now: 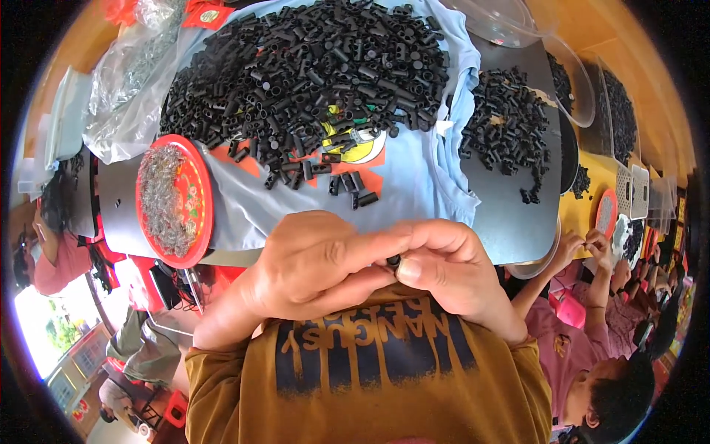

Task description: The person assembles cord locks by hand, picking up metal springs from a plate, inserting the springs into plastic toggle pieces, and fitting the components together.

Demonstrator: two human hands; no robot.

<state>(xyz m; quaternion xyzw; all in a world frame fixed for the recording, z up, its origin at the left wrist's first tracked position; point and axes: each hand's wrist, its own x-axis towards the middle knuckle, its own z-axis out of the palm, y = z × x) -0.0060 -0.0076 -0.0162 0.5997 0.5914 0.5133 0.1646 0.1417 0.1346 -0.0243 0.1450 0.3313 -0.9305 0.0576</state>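
My left hand (303, 259) and my right hand (452, 268) meet in front of my chest, just off the near table edge. Between their pinched fingertips sits a small black plastic piece (394, 260), mostly covered by the fingers. Beyond the hands, a big heap of short black plastic tubes (318, 74) covers a light blue cloth (421, 174) with a printed figure on it. Several loose black tubes (355, 183) lie at the heap's near edge. A red round tray (196, 222) to the left holds a tangle of fine silvery metal bits (164, 200), possibly springs.
At the right lies a second pile of black pieces (510, 118) on the dark tabletop (510, 222). Clear plastic bags (137, 89) stand at the far left, and a clear tub (503, 18) at the back. A co-worker in pink (569, 333) handles something at a yellow table on the right.
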